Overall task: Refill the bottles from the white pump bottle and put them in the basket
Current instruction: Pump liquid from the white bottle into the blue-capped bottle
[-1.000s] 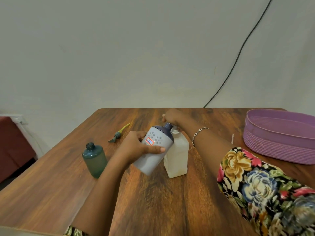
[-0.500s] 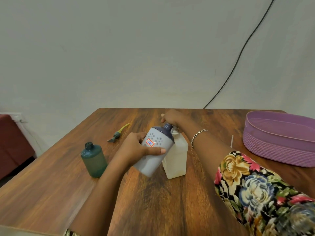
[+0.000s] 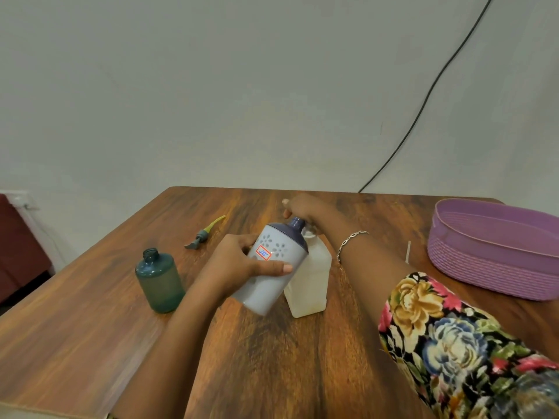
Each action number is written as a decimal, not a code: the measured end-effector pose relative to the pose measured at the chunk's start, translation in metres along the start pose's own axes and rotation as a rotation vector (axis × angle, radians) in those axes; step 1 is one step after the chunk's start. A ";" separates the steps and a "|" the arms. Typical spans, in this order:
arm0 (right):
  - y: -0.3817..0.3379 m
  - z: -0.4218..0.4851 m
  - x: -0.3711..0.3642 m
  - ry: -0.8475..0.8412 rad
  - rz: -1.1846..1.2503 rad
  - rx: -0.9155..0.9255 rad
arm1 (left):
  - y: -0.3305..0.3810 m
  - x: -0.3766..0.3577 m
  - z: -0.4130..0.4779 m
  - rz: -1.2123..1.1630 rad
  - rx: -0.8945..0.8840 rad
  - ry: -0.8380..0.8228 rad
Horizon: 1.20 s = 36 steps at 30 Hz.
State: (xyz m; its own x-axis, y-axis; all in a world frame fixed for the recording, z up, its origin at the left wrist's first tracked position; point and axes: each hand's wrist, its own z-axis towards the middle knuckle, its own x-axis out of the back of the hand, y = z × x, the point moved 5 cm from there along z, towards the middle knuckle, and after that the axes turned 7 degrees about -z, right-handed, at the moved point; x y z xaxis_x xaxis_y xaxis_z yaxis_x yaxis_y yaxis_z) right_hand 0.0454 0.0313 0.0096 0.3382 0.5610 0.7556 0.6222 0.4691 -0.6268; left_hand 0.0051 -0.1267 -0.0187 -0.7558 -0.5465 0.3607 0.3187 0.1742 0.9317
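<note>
In the head view, the left hand (image 3: 236, 267) grips a pale grey bottle (image 3: 267, 293) with a dark blue shoulder and open neck, thumb laid across its front below a small red-edged sticker and fingers (image 3: 242, 241) curled round the far side. The bottle is off the wooden table (image 3: 272, 358) and tilted, its neck just under the right hand (image 3: 304, 205). That hand lies over the pump head of the white pump bottle (image 3: 313, 279), back turned to the camera; how its fingers hold the pump cannot be told. The pump bottle stands upright, touching the grey one, with pale cloudy liquid showing through its walls. To the left stands an uncapped teal bottle (image 3: 158, 281), contents unclear, and behind it lies a loose pump head (image 3: 203, 234). The purple basket (image 3: 490, 267) sits at the right edge.
</note>
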 end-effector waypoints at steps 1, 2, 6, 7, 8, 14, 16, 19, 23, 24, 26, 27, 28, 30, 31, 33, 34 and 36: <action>0.002 0.001 -0.001 -0.004 -0.011 -0.008 | 0.000 -0.001 0.002 0.010 0.002 -0.006; 0.004 0.001 -0.001 -0.003 -0.032 -0.009 | -0.002 -0.002 0.003 0.017 0.006 -0.017; 0.007 -0.008 0.007 -0.035 0.062 0.001 | -0.004 -0.006 -0.002 -0.010 -0.001 -0.025; 0.004 -0.006 0.013 -0.036 0.070 0.011 | -0.002 -0.005 -0.002 0.001 -0.009 -0.030; 0.001 -0.005 0.018 -0.036 0.050 0.016 | 0.000 -0.004 -0.002 0.017 -0.013 -0.033; -0.004 -0.018 0.010 -0.035 -0.002 0.020 | -0.003 -0.001 -0.006 0.014 -0.012 -0.028; -0.004 -0.019 0.007 -0.032 0.042 0.017 | -0.002 0.002 -0.005 0.021 -0.022 -0.024; -0.010 -0.023 0.007 -0.054 -0.003 0.003 | -0.002 0.005 -0.005 0.011 -0.033 -0.019; -0.010 -0.020 0.006 -0.085 -0.138 0.004 | -0.002 0.001 -0.005 -0.031 -0.036 -0.046; -0.009 -0.019 0.004 -0.086 -0.198 0.002 | -0.002 0.000 -0.004 -0.028 -0.039 -0.056; -0.005 -0.015 -0.002 -0.111 -0.290 -0.009 | -0.005 -0.002 -0.002 -0.025 -0.043 -0.073; -0.002 -0.013 -0.005 -0.127 -0.308 -0.019 | -0.007 -0.003 -0.002 -0.032 -0.039 -0.082; 0.002 -0.009 -0.007 -0.137 -0.311 -0.028 | -0.008 -0.004 -0.001 -0.042 -0.037 -0.087; 0.001 -0.010 -0.004 -0.146 -0.311 -0.016 | -0.007 -0.005 -0.001 -0.047 -0.044 -0.084; 0.001 -0.010 -0.003 -0.153 -0.248 -0.001 | -0.006 -0.005 -0.001 -0.049 -0.047 -0.080; 0.003 -0.008 -0.002 -0.221 0.014 -0.018 | -0.003 -0.007 -0.001 -0.058 -0.054 -0.081; 0.004 -0.008 -0.003 -0.261 0.100 -0.034 | -0.002 -0.006 -0.001 -0.054 -0.058 -0.082; 0.004 -0.006 -0.006 -0.287 0.098 -0.049 | 0.001 -0.002 0.000 -0.025 -0.065 -0.065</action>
State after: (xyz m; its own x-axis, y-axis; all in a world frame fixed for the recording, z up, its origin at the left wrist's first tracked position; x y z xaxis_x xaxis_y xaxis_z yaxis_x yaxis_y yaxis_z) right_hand 0.0501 0.0263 0.0038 0.1896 0.7747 0.6032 0.6321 0.3738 -0.6788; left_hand 0.0068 -0.1257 -0.0188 -0.7990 -0.4953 0.3411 0.3342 0.1060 0.9365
